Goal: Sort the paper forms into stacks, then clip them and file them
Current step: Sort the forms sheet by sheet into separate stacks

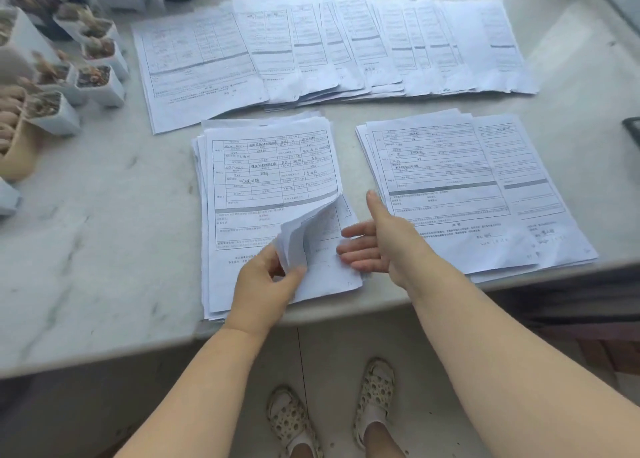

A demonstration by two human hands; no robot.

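Form print too small to read; dark object cut off.

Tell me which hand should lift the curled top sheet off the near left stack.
Left, probably. The left hand already pinches the curled corner of the top sheet; the right hand lies open beside it, holding nothing.

Bare forearms, no sleeves — cream perforated clogs on both feet, pale socks underneath.
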